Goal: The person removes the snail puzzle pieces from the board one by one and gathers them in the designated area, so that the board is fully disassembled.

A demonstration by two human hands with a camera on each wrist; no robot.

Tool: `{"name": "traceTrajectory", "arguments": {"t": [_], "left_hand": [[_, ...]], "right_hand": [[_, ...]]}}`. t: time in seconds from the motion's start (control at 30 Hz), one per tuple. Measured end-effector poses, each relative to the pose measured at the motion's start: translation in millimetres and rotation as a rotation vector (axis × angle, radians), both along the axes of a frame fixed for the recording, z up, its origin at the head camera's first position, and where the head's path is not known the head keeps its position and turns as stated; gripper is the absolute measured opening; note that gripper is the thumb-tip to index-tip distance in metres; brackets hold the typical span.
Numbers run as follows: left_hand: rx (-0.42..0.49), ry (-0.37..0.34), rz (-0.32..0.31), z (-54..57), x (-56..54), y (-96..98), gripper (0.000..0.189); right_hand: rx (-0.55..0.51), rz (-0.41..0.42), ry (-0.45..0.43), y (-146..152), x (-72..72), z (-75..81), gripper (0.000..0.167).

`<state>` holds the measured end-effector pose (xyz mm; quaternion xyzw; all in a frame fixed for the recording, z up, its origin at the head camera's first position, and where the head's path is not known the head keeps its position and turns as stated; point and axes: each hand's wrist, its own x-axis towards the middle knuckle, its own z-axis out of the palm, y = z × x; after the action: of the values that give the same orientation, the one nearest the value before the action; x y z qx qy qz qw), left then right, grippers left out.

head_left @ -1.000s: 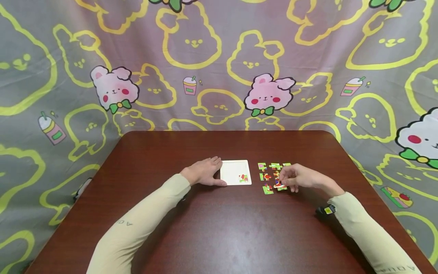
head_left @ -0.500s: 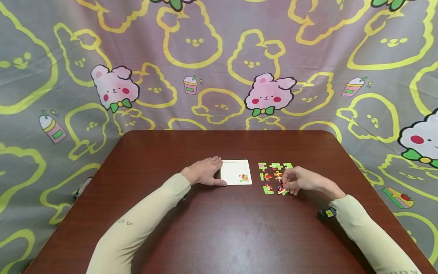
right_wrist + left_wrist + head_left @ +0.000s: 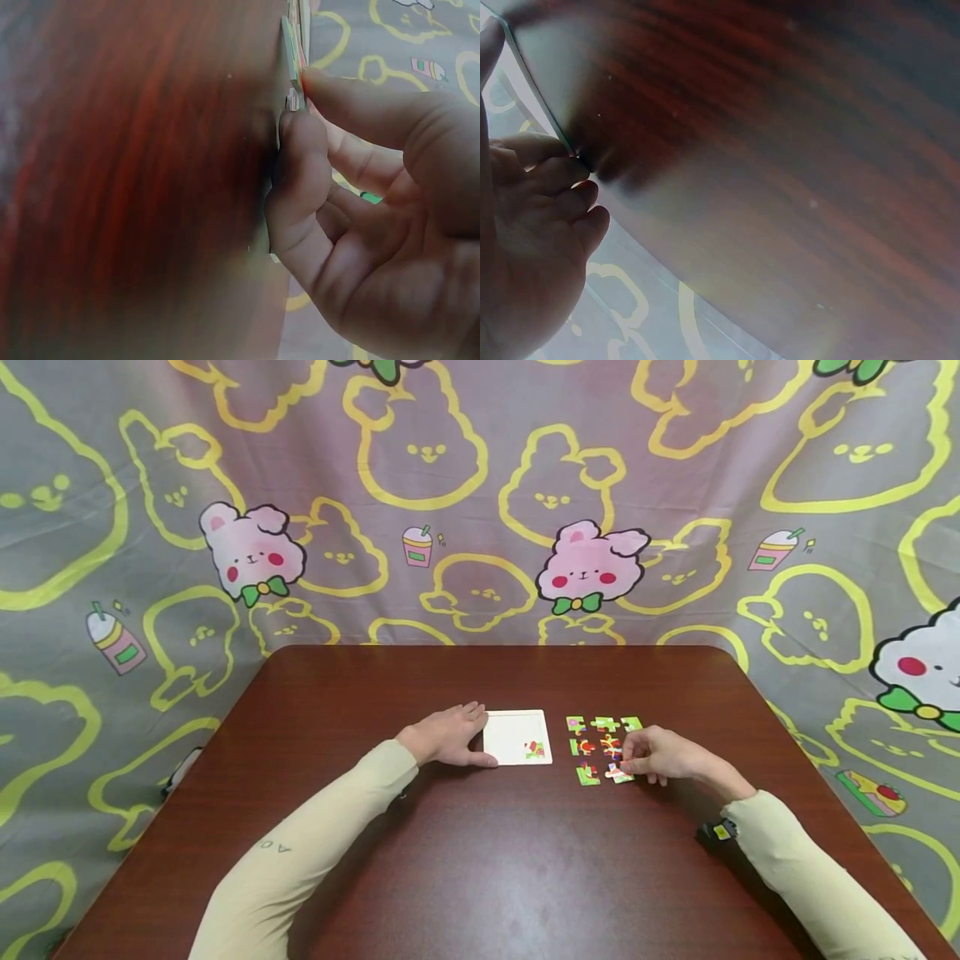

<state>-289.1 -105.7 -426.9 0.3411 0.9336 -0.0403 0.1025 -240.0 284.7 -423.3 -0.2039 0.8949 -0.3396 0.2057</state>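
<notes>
A white square puzzle tray (image 3: 513, 731) lies on the table with one colourful puzzle piece (image 3: 535, 750) in its near right corner. My left hand (image 3: 450, 737) rests at the tray's left edge, thumb spread from the fingers; the left wrist view shows its fingers (image 3: 559, 176) by the tray's edge. To the right of the tray, my right hand (image 3: 663, 752) pinches a puzzle piece (image 3: 618, 772) at the near right of the loose pieces. Thumb and forefinger meet on that thin piece (image 3: 291, 56) in the right wrist view, low over the table.
Several loose puzzle pieces (image 3: 587, 746) lie in rough rows between the tray and my right hand, green with red and yellow prints. The dark brown table (image 3: 480, 860) reaches to a patterned cloth (image 3: 465, 485) hung behind it.
My right hand has moved slightly right and toward me, turning the pinched piece and bringing it lower. The far right piece shows more fully. My left hand and the tray stay put.
</notes>
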Motion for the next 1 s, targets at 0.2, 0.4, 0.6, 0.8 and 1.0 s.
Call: {"name": "traceTrajectory", "arguments": {"t": [0.2,0.4,0.6,0.8,1.0], "left_hand": [[0.001,0.001,-0.001,0.5,0.6,0.4,0.103],[0.001,-0.003,-0.004,-0.2,0.5,0.5,0.103],[0.003,-0.011,0.004,-0.4,0.0,-0.3,0.103],[0.002,-0.018,0.007,0.5,-0.1,0.6,0.103],[-0.004,-0.019,0.011,0.5,0.2,0.3,0.104]], "right_hand": [[0.067,-0.011,0.052,-4.2,-0.5,2.7,0.015],[0.132,-0.002,0.064,-7.8,-1.2,6.5,0.018],[0.144,-0.002,0.053,-10.6,-1.6,9.6,0.019],[0.155,-0.023,0.068,-13.6,-7.4,12.9,0.017],[0.125,-0.020,0.095,-24.8,-16.3,20.8,0.014]]}}
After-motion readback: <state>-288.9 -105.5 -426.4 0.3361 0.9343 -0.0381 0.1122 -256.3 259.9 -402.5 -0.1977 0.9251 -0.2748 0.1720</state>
